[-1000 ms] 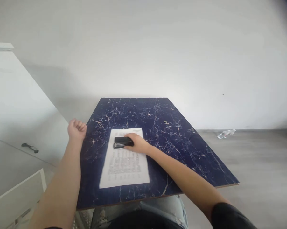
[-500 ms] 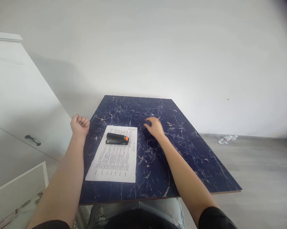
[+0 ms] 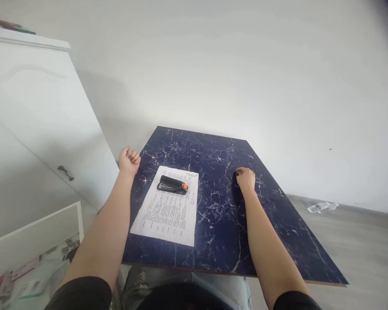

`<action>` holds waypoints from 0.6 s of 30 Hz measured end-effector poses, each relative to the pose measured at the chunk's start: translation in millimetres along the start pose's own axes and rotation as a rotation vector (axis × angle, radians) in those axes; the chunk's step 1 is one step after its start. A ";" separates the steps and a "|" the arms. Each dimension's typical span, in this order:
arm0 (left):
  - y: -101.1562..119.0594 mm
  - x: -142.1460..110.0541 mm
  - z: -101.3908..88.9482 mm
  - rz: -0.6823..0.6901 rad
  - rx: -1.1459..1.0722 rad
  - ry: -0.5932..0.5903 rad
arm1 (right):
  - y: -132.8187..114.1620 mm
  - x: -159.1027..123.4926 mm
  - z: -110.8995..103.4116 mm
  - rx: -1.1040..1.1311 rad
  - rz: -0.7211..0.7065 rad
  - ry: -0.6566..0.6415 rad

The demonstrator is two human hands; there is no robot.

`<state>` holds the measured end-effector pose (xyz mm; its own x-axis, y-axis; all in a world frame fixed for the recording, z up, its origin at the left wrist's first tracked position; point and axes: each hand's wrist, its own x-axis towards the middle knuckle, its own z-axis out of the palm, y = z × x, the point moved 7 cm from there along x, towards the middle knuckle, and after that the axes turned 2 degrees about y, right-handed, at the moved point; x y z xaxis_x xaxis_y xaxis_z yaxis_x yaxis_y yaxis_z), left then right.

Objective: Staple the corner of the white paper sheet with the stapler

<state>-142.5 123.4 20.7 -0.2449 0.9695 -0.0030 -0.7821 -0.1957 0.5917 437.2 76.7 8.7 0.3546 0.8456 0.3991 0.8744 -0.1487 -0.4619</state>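
Observation:
My left hand [image 3: 130, 161] is a loose fist at the table's left edge, with no object showing in it. My right hand [image 3: 246, 180] is low over the right part of the dark blue marbled table [image 3: 220, 215], its fingers curled in and pinched. Whatever lies under those fingertips is hidden. A black stapler [image 3: 172, 185] with an orange end lies across the upper part of a printed white sheet of paper [image 3: 168, 219], left of the right hand. Neither hand touches the stapler or the paper.
A white cabinet [image 3: 45, 94] with a dark handle stands at the left. Below it is a white-framed open drawer or box [image 3: 35, 224] with papers and packets inside. A crumpled clear plastic piece [image 3: 322, 207] lies on the floor by the wall.
My right hand let go of the stapler on the paper, then moved right to where a small metallic piece lay, which it now covers. The left fist stays at the table edge. The view turned left.

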 end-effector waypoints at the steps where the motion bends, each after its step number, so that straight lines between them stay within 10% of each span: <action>1: -1.3 -0.2 0.2 -0.009 -0.007 0.003 | -1.8 0.2 -1.3 0.004 0.006 0.001; 7: -5.4 -1.5 3.7 -0.016 -0.056 -0.010 | -50.2 -9.5 8.9 0.097 -0.033 0.011; 18: -3.4 -7.2 12.7 0.010 -0.061 -0.100 | -283.6 -57.9 106.0 0.360 -0.488 -0.434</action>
<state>-130.9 118.9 29.0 -0.1969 0.9768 0.0845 -0.8142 -0.2110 0.5408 133.6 124.3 32.6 -0.2741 0.9099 0.3115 0.7099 0.4099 -0.5727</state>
